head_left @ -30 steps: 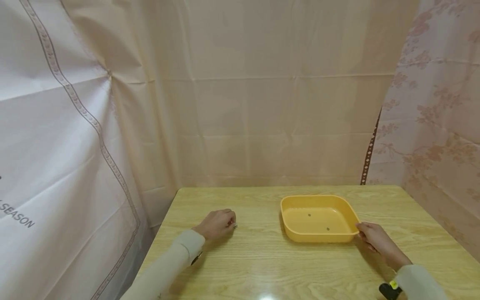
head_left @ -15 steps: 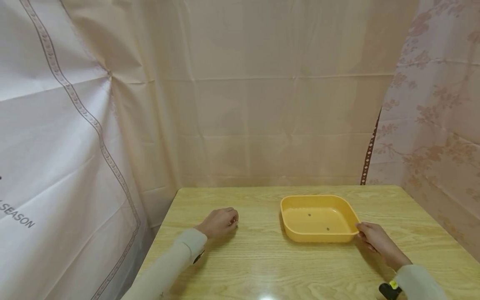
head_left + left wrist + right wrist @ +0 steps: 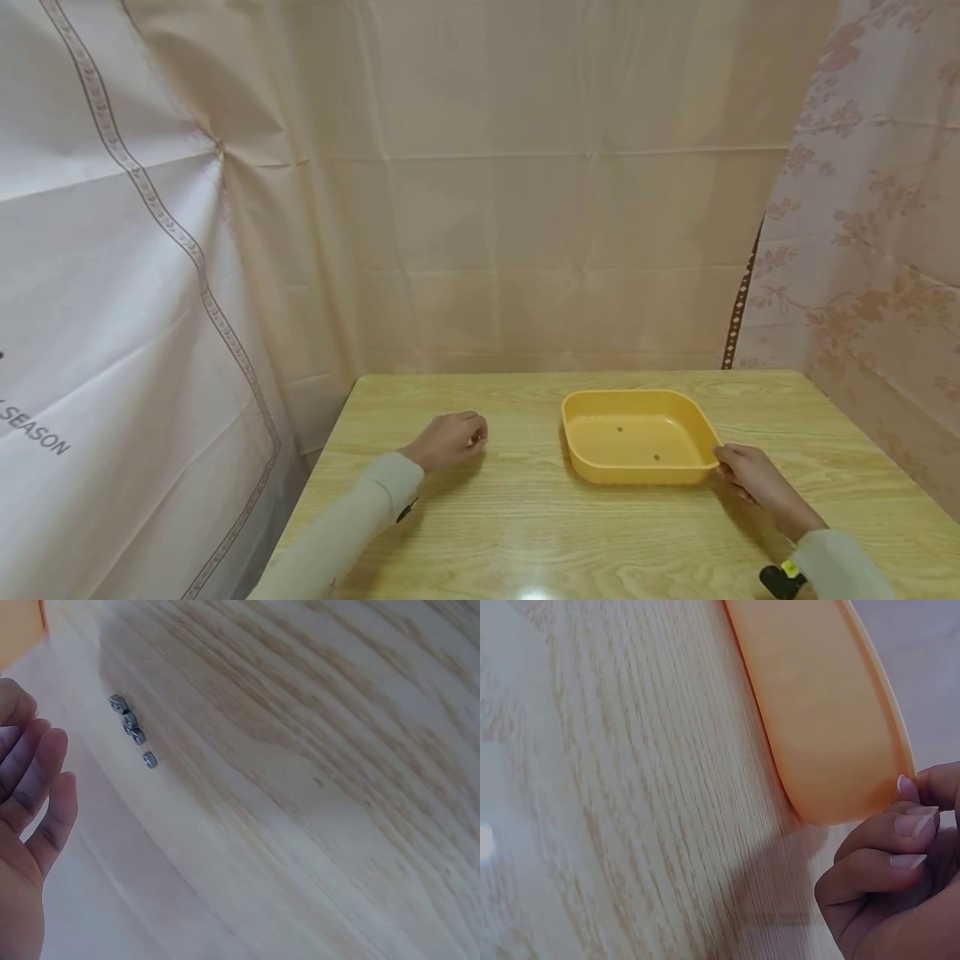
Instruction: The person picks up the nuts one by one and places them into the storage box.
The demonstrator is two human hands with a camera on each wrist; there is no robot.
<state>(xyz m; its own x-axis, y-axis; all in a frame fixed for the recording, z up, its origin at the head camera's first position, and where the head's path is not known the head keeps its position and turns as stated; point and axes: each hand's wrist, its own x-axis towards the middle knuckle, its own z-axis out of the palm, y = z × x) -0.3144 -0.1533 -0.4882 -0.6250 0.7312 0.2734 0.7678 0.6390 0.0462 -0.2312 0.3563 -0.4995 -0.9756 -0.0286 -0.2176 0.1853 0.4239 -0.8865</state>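
The left hand (image 3: 450, 440) is low over the wooden table, left of the yellow tray (image 3: 637, 476), with bent fingers. In the left wrist view several small metal nuts (image 3: 130, 719) lie in a short row on the table, apart from the fingertips (image 3: 56, 742); the hand hides them in the head view. I cannot tell whether the left fingers pinch anything. At the tray's near right corner, the right hand (image 3: 757, 483) pinches the rim between thumb and finger. Two tiny nuts, a farther nut (image 3: 620, 430) and a nearer nut (image 3: 657, 457), lie on the tray's floor.
The wooden table (image 3: 510, 533) reaches back to a beige curtain (image 3: 480, 250). Patterned cloths hang on the left (image 3: 150, 333) and right (image 3: 885, 250). A dark wrist device (image 3: 780, 581) sits below the right sleeve.
The left hand has shifted a little to the right and away from the person, covering the nuts seen at its fingertips before. The right hand and tray have stayed in place.
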